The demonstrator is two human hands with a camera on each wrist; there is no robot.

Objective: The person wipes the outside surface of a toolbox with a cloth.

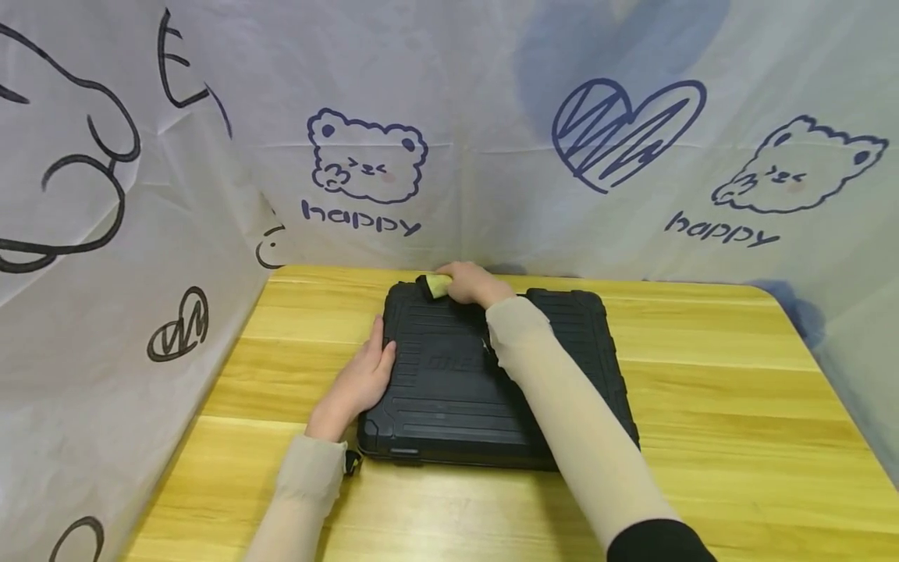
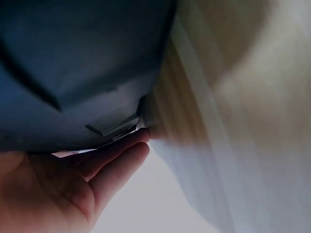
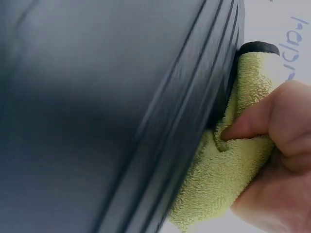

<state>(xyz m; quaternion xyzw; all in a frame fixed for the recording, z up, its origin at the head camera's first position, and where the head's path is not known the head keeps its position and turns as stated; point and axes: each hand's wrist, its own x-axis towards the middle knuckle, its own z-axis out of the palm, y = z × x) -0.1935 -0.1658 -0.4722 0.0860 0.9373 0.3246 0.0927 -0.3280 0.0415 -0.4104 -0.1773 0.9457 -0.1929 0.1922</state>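
Note:
A black hard plastic case (image 1: 449, 390) with a ribbed lid lies closed on the wooden table. My left hand (image 1: 361, 378) rests against the case's left side, its fingers straight along the wall, as the left wrist view also shows (image 2: 63, 194). Across the lid reaches my right arm. At the case's far edge my right hand (image 1: 474, 282) grips a yellow terry cloth (image 1: 438, 286) with black edging. In the right wrist view the bunched cloth (image 3: 209, 179) lies against the ribbed rim, with a finger pressed into its fold.
Yellow wood-grain table (image 1: 730, 390) extends on both sides of the case. Behind it and at the left hangs a white sheet (image 1: 485, 211) with drawn bears, hearts and writing, close to the table's far edge.

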